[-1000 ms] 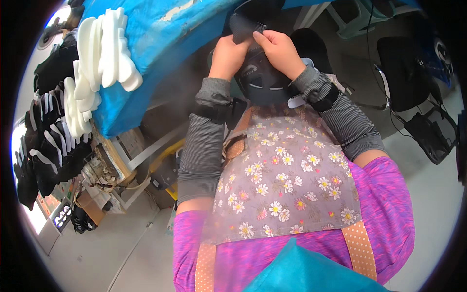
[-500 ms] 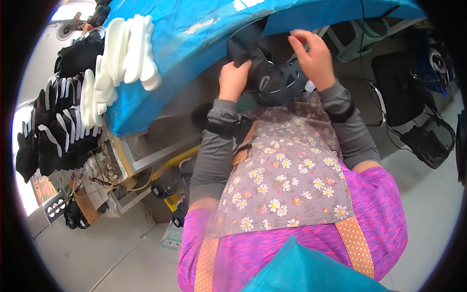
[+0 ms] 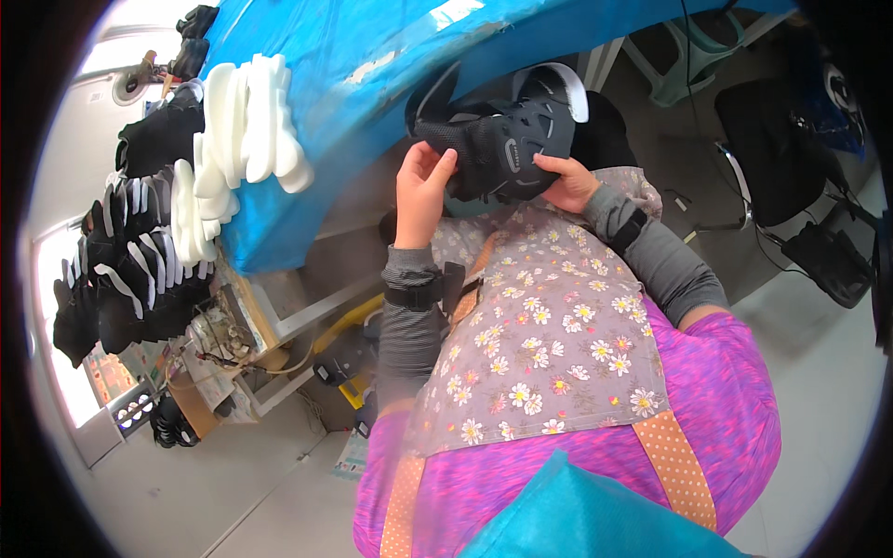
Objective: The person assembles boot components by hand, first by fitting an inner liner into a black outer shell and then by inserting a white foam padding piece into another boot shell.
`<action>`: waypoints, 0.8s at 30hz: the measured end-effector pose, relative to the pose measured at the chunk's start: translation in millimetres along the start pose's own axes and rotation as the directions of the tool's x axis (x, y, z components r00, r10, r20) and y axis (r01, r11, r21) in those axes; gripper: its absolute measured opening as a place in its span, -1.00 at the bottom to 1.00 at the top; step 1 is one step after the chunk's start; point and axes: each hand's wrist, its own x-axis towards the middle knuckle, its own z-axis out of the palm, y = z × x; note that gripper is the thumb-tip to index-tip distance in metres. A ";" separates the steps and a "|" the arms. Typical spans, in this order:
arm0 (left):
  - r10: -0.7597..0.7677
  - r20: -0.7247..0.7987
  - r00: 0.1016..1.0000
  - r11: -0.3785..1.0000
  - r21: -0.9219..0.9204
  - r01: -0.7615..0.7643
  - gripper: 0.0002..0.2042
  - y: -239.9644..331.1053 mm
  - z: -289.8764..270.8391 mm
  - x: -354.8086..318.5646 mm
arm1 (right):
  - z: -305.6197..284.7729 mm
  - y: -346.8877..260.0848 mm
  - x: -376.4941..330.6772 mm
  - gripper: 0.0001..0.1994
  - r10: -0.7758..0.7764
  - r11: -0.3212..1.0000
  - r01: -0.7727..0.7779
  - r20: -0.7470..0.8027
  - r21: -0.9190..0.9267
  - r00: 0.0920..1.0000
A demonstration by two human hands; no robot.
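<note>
A black shoe upper [image 3: 488, 149] with mesh and grey trim is held over my lap, just in front of the blue-covered table. A white strip curves around its right end, and a dark loop stands up at its left end. My left hand [image 3: 421, 193] pinches its left side between thumb and fingers. On the lower right side, my right hand [image 3: 569, 184] grips it, with the thumb on top and the other fingers mostly hidden beneath.
White shoe lasts or soles [image 3: 251, 121] are stacked on the left corner of the blue table cover [image 3: 372, 112]. Several black shoe uppers [image 3: 139, 270] hang or stand beside them. A black chair [image 3: 767, 139] and a pale green stool [image 3: 684, 70] are at the right.
My right hand has come down from above the shoe upper and now grips its lower right side. The upper has turned and spread, showing its white strip. My left hand has shifted left and lower.
</note>
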 end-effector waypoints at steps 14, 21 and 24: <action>0.056 0.237 0.970 0.997 -0.067 -0.042 -0.79 37.7 -14.0 9.2 | -4.0 -12.6 6.7 -0.62 0.138 0.957 -0.137 0.017 0.257 0.990; 0.032 0.565 0.824 0.835 0.438 -0.333 -0.69 29.3 -30.9 18.1 | -4.5 -12.2 6.0 -0.65 0.110 0.952 -0.102 -0.009 0.288 0.994; 0.021 0.505 0.863 0.711 0.599 -0.368 -0.75 14.5 -45.0 13.7 | -1.7 -15.2 4.9 -0.65 0.100 0.964 -0.091 -0.024 0.249 0.995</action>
